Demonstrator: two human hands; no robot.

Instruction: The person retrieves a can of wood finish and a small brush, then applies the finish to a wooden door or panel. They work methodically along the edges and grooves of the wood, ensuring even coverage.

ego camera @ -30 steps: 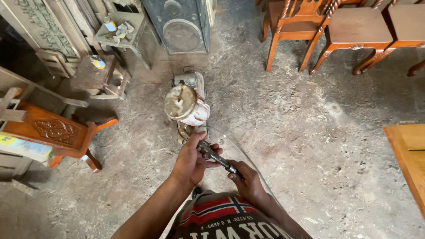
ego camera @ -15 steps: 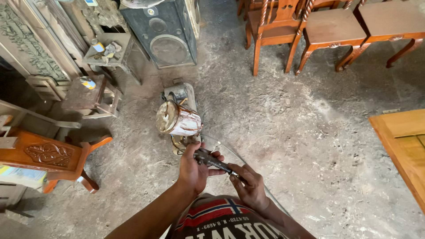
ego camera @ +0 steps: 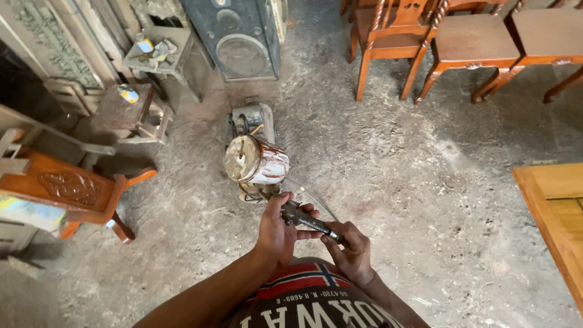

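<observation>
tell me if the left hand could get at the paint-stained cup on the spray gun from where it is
Probably yes. The left hand grips the spray gun body just below the paint-stained cup, and nothing lies between them; the right hand holds the rear end, so the gun would stay supported.

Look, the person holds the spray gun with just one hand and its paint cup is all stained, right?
Not quite. The head view shows both hands on the spray gun: the left hand and the right hand. Its paint cup is indeed stained.
</observation>
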